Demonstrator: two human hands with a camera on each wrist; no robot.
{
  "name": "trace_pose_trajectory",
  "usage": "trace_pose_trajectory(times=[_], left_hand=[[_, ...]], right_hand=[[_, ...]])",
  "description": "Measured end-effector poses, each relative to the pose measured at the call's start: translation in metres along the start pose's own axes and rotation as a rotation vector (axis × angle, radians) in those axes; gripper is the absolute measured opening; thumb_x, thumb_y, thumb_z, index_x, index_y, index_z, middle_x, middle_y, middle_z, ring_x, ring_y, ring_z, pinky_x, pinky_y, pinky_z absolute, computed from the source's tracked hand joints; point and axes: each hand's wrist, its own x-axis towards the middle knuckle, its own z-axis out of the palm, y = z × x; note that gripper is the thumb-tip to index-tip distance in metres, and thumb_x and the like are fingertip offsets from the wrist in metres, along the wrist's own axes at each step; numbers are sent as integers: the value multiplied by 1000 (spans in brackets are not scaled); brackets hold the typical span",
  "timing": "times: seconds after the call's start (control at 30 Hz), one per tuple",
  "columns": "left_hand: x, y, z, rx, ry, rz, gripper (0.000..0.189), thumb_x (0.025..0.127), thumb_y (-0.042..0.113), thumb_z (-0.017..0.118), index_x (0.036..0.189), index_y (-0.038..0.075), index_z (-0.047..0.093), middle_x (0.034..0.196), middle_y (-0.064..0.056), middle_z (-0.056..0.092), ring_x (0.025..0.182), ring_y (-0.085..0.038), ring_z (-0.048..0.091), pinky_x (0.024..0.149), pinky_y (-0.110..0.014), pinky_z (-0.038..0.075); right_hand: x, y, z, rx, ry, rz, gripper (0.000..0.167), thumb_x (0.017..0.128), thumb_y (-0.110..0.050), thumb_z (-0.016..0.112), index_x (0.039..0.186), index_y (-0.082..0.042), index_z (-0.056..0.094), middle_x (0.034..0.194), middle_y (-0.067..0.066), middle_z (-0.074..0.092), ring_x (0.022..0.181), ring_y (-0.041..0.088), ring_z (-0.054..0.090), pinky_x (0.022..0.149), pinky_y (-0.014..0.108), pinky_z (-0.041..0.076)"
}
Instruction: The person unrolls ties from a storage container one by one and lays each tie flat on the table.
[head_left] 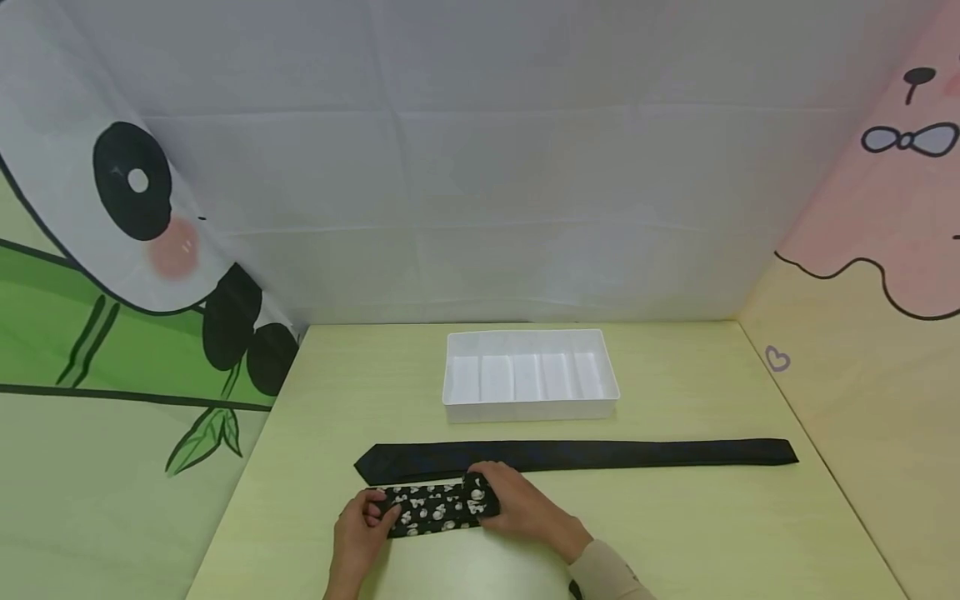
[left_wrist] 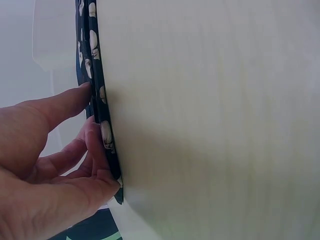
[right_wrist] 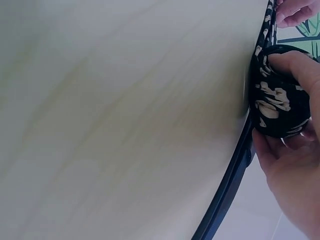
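A black necktie with a pale print (head_left: 429, 510) lies partly flat near the front of the table, its right part wound into a roll (right_wrist: 280, 107). My right hand (head_left: 525, 507) grips this roll, thumb on one side and fingers on the other. At the flat left end, my left hand (head_left: 357, 533) holds the tie between thumb and curled fingers; in the left wrist view the fingertips touch the tie's edge (left_wrist: 94, 42). Just behind it a plain dark necktie (head_left: 600, 455) is stretched out flat, its pointed end to the left.
A white tray with several compartments (head_left: 531, 410) stands farther back on the pale table (head_left: 697, 533). Cloth walls with cartoon prints close off the back and both sides. A small black thing (head_left: 575, 590) shows beside the right sleeve (head_left: 609, 575).
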Motion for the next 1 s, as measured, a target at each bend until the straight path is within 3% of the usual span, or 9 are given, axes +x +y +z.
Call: trace_pose_trajectory(times=[0.57, 1.0], left_hand=[[1, 0, 5, 6, 12, -13, 29, 89, 6, 79, 110, -1, 62, 89, -8, 53, 80, -20, 51, 67, -27, 42], [-1, 2, 0, 4, 6, 3, 29, 88, 6, 80, 109, -2, 62, 87, -8, 53, 78, -19, 51, 66, -27, 42]], right_hand=[[-8, 9, -7, 2, 9, 7, 75, 82, -20, 89, 144, -4, 49, 141, 7, 57, 126, 23, 56, 108, 39, 44], [-18, 17, -16, 64, -1, 43, 72, 82, -15, 87, 143, -8, 50, 136, 7, 58, 124, 22, 56, 106, 41, 46]])
